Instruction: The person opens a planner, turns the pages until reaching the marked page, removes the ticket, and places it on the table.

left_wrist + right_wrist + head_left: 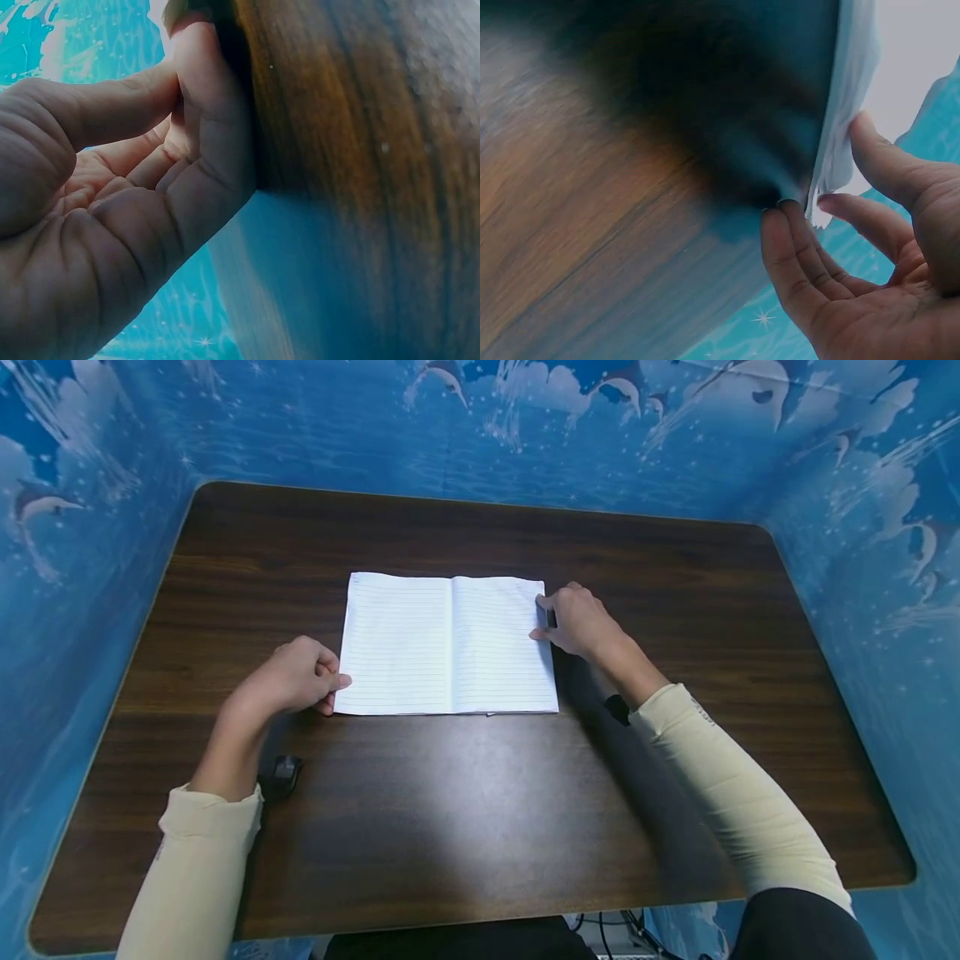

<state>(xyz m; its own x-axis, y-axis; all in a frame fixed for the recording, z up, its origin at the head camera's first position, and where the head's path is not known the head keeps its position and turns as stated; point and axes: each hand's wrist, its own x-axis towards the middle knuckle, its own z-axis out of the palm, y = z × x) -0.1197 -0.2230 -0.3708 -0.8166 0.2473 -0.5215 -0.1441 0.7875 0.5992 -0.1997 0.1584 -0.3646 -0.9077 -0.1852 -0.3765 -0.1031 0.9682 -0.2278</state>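
Observation:
An open notebook (400, 643) with white lined pages lies on the dark wooden table. At its lower left corner my left hand (296, 675) pinches the edge, thumb on the page and fingers curled beneath; the left wrist view shows thumb and index finger (202, 82) pressed together at a sliver of white paper. My right hand (577, 618) holds the right edge, its thumb and index finger on the page. From the right wrist, the thumb (881, 154) lies against the white page and the other fingers (791, 259) sit along the notebook's edge, close to the tabletop.
The wood-grain table (465, 827) has rounded corners and stands against blue dolphin-print walls (315, 435). Black wrist devices (285, 772) sit under both forearms. Dark cables (637, 927) hang beyond the table's near edge.

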